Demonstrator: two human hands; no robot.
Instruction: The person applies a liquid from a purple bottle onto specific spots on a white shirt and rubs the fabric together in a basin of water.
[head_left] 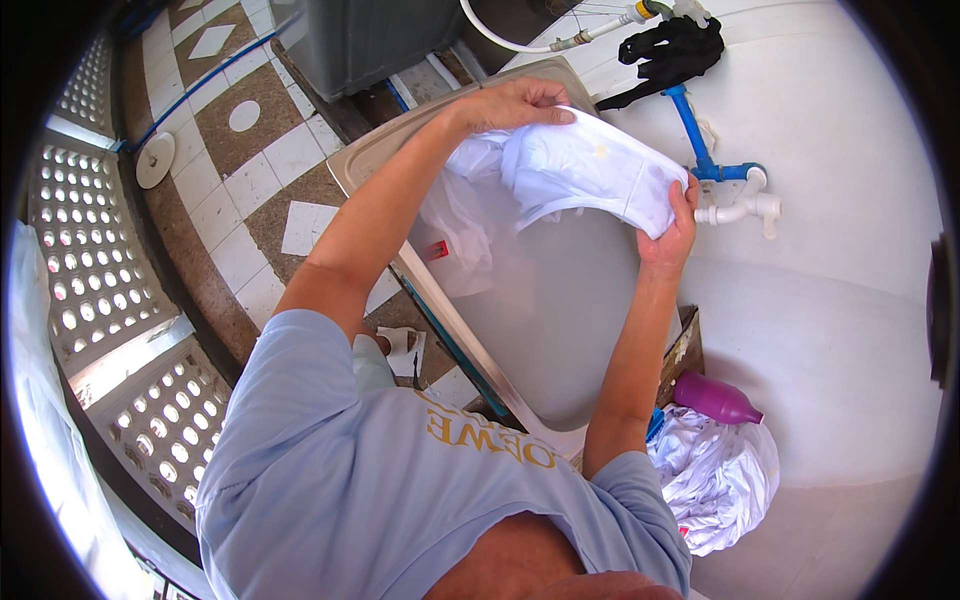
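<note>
I hold a white garment point(585, 170) stretched between both hands above a steel sink point(520, 400) filled with milky water. My left hand point(515, 102) grips the cloth's upper left edge near the sink's far rim. My right hand point(675, 225) pinches its right end, close to the blue and white pipe tap point(735, 195) on the wall. More white fabric point(460, 220) hangs from the garment down into the water, with a small red tag at its lower edge.
A pile of white laundry point(715, 475) and a purple bottle point(715, 398) lie right of the sink by the white wall. A black cloth point(675, 50) hangs over the pipe. Brown and white patterned floor tiles point(240, 160) lie to the left, with a grey appliance point(370, 35) behind.
</note>
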